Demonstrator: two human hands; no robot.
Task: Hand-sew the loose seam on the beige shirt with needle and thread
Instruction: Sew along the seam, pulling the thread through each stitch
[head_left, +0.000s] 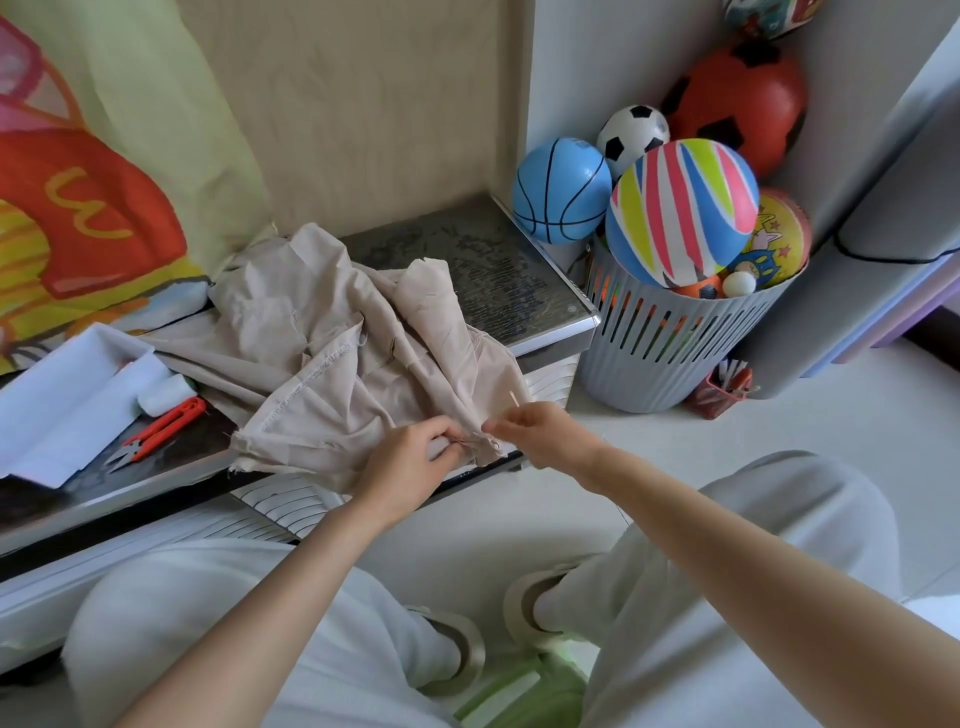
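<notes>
The beige shirt (332, 343) lies crumpled on a low dark table (493, 265), its hem hanging over the front edge. My left hand (410, 462) pinches the fabric at the loose seam near that edge. Just to its right, my right hand (540, 431) pinches something thin at the seam, fingertips against the cloth; a thin pale stick, perhaps the needle (514, 399), rises above the fingers. The thread is too fine to make out.
Orange thread snips (161, 428) and a white roll (163, 394) lie on white paper (57, 410) at the table's left. A grey slotted basket (670, 343) full of balls stands right of the table. My knees and feet are below.
</notes>
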